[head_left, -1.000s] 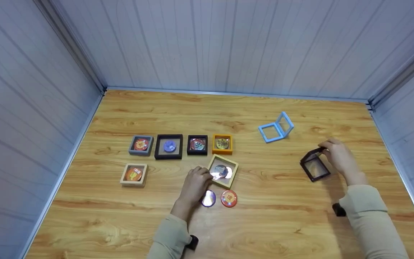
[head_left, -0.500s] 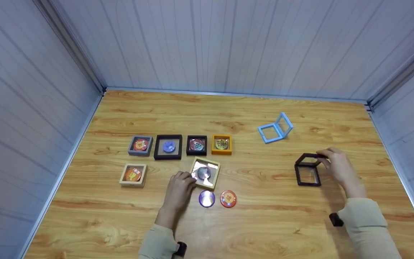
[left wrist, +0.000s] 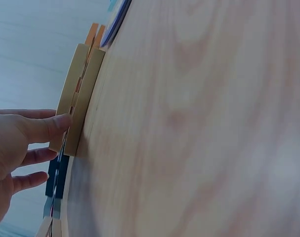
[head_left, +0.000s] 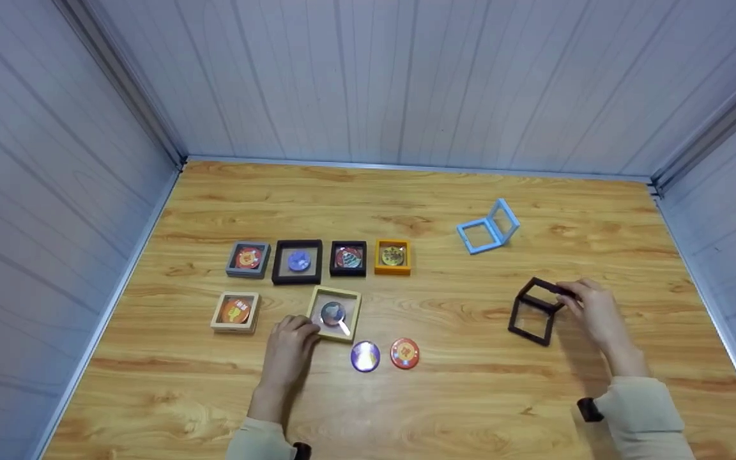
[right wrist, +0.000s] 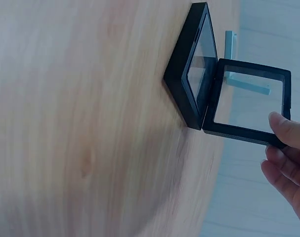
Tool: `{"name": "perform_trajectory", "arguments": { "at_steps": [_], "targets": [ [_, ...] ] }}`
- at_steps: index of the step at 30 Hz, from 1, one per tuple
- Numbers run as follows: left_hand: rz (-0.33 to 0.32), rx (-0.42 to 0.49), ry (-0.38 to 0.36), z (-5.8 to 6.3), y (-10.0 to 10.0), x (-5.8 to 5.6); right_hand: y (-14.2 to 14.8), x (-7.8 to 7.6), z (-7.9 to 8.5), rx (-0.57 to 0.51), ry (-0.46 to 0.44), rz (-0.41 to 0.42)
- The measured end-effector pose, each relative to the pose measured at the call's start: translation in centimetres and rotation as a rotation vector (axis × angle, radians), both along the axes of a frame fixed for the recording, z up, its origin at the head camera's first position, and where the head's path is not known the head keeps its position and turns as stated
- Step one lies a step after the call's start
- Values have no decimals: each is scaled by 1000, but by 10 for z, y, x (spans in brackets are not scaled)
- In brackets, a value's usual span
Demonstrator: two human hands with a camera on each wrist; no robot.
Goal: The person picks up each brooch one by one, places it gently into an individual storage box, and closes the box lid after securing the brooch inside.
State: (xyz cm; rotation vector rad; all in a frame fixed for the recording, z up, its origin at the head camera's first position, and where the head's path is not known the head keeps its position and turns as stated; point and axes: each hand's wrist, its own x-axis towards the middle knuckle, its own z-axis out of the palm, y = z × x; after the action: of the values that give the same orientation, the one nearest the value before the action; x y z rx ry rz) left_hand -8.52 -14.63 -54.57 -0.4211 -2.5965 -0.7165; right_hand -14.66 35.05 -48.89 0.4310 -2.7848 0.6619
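At the centre of the head view, my left hand (head_left: 288,348) holds the lower-left corner of a pale yellow display frame (head_left: 356,313). The frame lies closed on the table with a round badge (head_left: 332,313) behind its clear film. In the left wrist view, the thumb (left wrist: 61,123) lies on the frame's side edge. On the right, my right hand (head_left: 598,316) pinches the raised half of a black display frame (head_left: 515,316). This frame stands hinged apart, its other half low over the table, and no badge shows in it. A purple badge (head_left: 365,356) and a red badge (head_left: 404,353) lie loose near the yellow frame.
Behind the yellow frame runs a row of closed frames with badges: grey (head_left: 230,265), large black (head_left: 276,262), small black (head_left: 349,273) and orange (head_left: 392,271). A cream frame (head_left: 235,327) sits at left. A light blue frame (head_left: 496,236) stands open at back right. Panel walls (head_left: 374,83) enclose the table.
The yellow frame has slid left under my left hand, past the purple badge, and straightened somewhat. My right hand has brought the black frame left and nearer, turning it.
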Motion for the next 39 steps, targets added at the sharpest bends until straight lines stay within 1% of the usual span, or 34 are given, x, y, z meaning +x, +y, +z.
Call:
{"name": "perform_trajectory", "arguments": {
  "at_steps": [4, 12, 18, 21, 28, 34, 39],
  "targets": [
    [20, 4, -4, 0, -8, 2, -7, 7, 0, -16, 10, -2],
    [54, 17, -9, 0, -21, 6, -25, 20, -3, -57, 87, 10],
    [87, 15, -24, 0, -29, 9, -39, 30, -5, -97, 76, 4],
    [95, 11, -37, 2, -31, 10, -47, 34, -5, -113, 79, 15],
    [112, 17, -25, 3, -38, 12, -60, 43, -6, -125, 63, 17],
    [123, 17, -29, 4, -44, 13, -70, 48, -8, -148, 70, 18],
    [143, 19, -43, 4, -46, 15, -80, 52, -9, -166, 44, 0]
  ]
}}
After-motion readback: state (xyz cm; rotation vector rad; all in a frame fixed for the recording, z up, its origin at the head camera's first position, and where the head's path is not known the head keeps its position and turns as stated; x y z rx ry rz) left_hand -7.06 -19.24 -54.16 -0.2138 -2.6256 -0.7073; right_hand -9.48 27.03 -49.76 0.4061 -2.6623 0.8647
